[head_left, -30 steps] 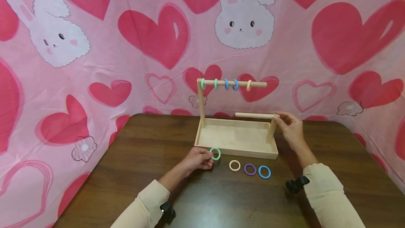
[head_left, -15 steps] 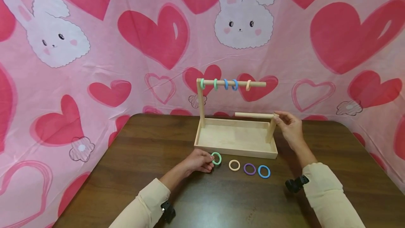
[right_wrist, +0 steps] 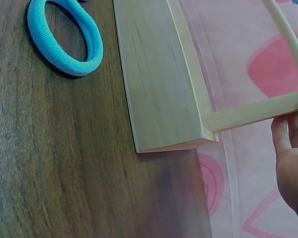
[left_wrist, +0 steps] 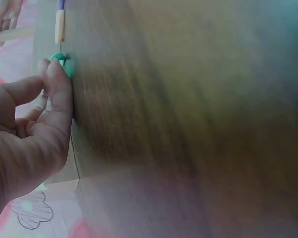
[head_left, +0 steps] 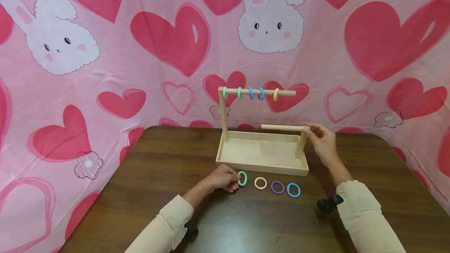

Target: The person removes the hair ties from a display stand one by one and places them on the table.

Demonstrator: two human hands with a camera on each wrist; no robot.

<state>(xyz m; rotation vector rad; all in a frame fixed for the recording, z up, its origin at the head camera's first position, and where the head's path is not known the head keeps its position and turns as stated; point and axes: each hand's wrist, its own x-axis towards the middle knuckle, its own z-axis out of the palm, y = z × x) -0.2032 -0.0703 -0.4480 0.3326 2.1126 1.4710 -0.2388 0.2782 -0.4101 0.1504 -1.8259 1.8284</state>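
On the brown wood-grain table [head_left: 158,167], in front of a pale, smooth wooden tray [head_left: 261,168], the left hand [head_left: 223,178] pinches a slim mint-green ring [head_left: 246,179] at its edge, tilted up. Three more round rings lie in a row beside it: one cream ring [head_left: 260,189], one purple ring [head_left: 279,193] and one blue ring [right_wrist: 38,32], whose surface looks soft and ribbed up close. The right hand [head_left: 324,143] grips the top of the short, flat-sided post [head_left: 301,145], which carries a cylindrical lower rod [head_left: 281,127]. Five rings hang on the upper rod [head_left: 268,92]: two green, two blue, one peach.
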